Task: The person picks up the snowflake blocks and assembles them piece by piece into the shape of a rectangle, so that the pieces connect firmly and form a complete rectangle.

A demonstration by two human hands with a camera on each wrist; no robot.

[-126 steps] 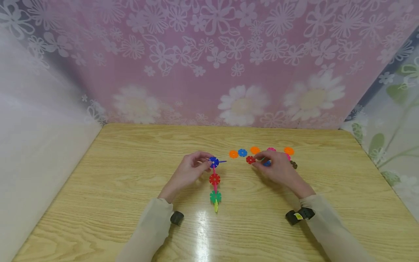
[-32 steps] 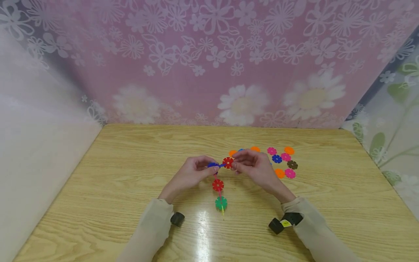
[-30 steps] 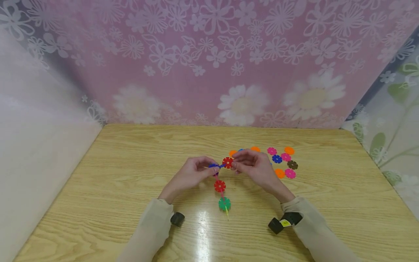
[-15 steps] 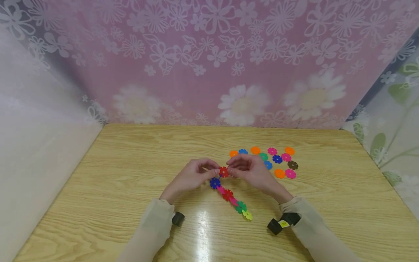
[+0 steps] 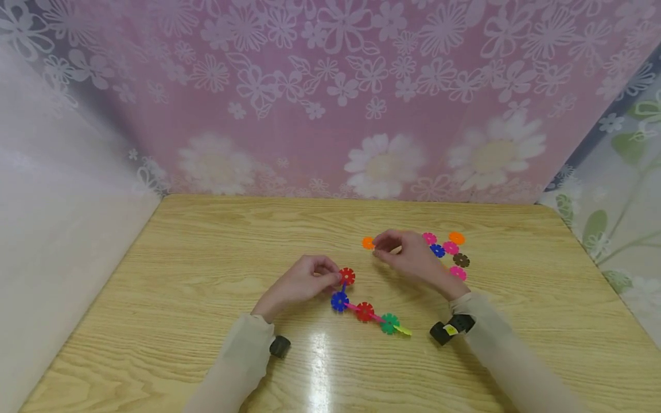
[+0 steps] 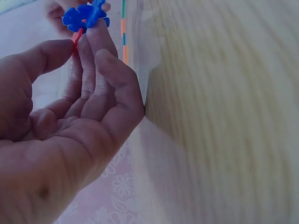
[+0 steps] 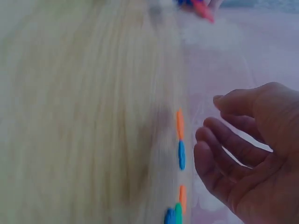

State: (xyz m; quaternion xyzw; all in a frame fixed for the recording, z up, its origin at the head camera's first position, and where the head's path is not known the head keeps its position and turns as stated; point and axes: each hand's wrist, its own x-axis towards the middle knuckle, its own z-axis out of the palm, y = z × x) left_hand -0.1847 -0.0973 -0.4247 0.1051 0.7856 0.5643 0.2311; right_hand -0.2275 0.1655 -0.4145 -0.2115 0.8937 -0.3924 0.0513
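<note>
My left hand (image 5: 302,281) pinches a red snowflake disc (image 5: 347,276) by its edge, between thumb and fingertips. From it hangs a chain of slotted plastic discs: a blue disc (image 5: 339,302), another red disc (image 5: 364,312), a green disc (image 5: 389,324) and a yellow disc (image 5: 403,330), with thin edge-on pieces linking them. The left wrist view shows the pinched red disc (image 6: 77,39) edge-on, below blue discs (image 6: 79,18). My right hand (image 5: 410,258) hovers over the loose discs beside an orange disc (image 5: 368,242); its fingers are loosely bent with nothing between them.
Loose discs lie flat at the back right of the wooden table (image 5: 217,241): pink (image 5: 429,238), orange (image 5: 457,237), dark blue (image 5: 437,250) and brown (image 5: 462,260) among them. My right hand covers several others. A flowered curtain (image 5: 289,103) hangs behind the table.
The right hand brought the red disc over to the chain's blue end, where it is now joined. It has since let go and moved back right; the left hand shifted its grip to that red disc.
</note>
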